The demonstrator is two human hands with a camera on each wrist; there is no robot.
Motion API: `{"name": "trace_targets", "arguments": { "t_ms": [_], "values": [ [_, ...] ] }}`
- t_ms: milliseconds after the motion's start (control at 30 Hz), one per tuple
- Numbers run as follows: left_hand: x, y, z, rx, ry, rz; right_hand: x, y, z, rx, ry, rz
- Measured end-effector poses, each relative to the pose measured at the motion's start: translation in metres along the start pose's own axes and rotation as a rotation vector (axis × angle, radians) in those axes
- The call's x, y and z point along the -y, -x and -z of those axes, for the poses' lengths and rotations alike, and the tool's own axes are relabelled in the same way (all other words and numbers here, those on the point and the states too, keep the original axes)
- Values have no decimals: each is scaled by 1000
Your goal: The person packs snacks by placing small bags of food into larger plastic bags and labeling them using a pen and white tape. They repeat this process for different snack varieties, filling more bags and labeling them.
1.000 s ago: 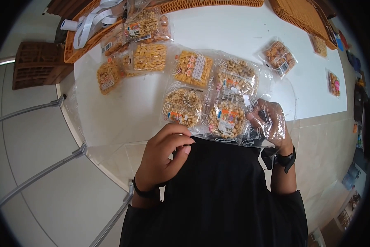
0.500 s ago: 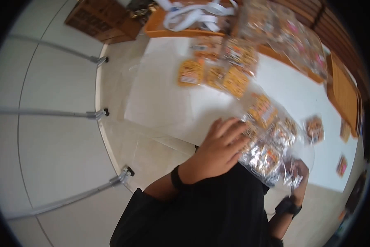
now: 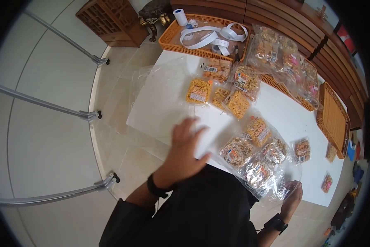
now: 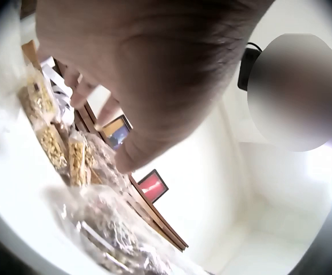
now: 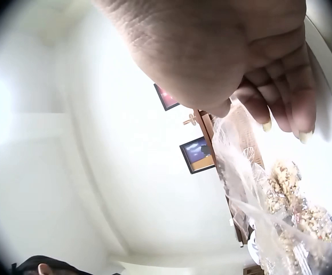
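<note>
A clear plastic bag with white printing holds several packs of snacks near the table's front edge. Inside it are a yellow snack pack and nutty-looking packs. My right hand is at the bag's near right corner, thumb side against the film; in the right wrist view the raised plastic runs up to the thumb, which pinches it. My left hand, blurred, hovers over the table left of the bag, fingers spread, holding nothing.
Loose packs, such as a yellow one and a barcoded one, lie farther back. Behind them stand a wicker tray with white label tape and a large bag of packs. Another wicker tray is at right.
My left hand touched the bag's left side half a second ago and has since moved off leftward. The right hand stays at the bag's right corner. The head view has swung left.
</note>
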State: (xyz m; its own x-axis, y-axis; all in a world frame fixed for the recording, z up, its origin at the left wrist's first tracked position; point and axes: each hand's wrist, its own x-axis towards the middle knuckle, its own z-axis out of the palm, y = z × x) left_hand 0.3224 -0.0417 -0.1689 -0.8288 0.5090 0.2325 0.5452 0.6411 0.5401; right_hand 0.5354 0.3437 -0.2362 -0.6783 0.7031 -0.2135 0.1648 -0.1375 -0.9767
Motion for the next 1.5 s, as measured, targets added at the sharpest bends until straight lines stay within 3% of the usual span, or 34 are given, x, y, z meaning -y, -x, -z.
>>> {"name": "trace_targets", "arguments": {
  "t_ms": [100,200,300,333,500,567,633,733,833,900,933,1000,1067,1167,1267,1467,1500],
  "values": [
    [39,6,10,-185,-175,192,-8,-2,12,-19,-37,-11],
    [43,8,30,-200,-281,286,2,0,10,-24,-65,48],
    [41,0,46,-109,-139,274,7,-1,5,-79,-87,59],
    [38,-12,54,-133,-179,170,0,-5,14,-62,-88,50],
    [12,-135,93,246,143,27,-4,-9,15,-9,-28,45],
    [18,-200,85,428,54,-154,-5,-6,15,35,111,93],
    [-13,-261,80,662,56,231,-9,-4,13,83,117,121],
    [-10,-318,37,553,-118,351,-10,-5,11,96,62,108],
    [74,-376,-37,565,-230,187,-15,-7,13,131,73,98],
    [61,-359,-42,451,-371,-223,-8,-2,5,69,32,82],
    [99,-372,-64,521,-226,-245,-5,-2,3,58,27,69],
    [128,-380,-91,502,-128,-294,-6,-3,5,59,33,52],
    [114,-357,-80,325,-223,-352,-6,-4,7,73,37,52],
    [61,-342,-60,459,-223,18,-7,-5,7,90,39,49],
    [52,-342,-54,532,-173,153,-6,-6,5,81,46,41],
    [50,-332,-46,358,-482,-234,-10,-3,4,45,79,78],
    [44,-331,-42,365,-477,-206,-12,-3,4,44,92,83]
  ]
}}
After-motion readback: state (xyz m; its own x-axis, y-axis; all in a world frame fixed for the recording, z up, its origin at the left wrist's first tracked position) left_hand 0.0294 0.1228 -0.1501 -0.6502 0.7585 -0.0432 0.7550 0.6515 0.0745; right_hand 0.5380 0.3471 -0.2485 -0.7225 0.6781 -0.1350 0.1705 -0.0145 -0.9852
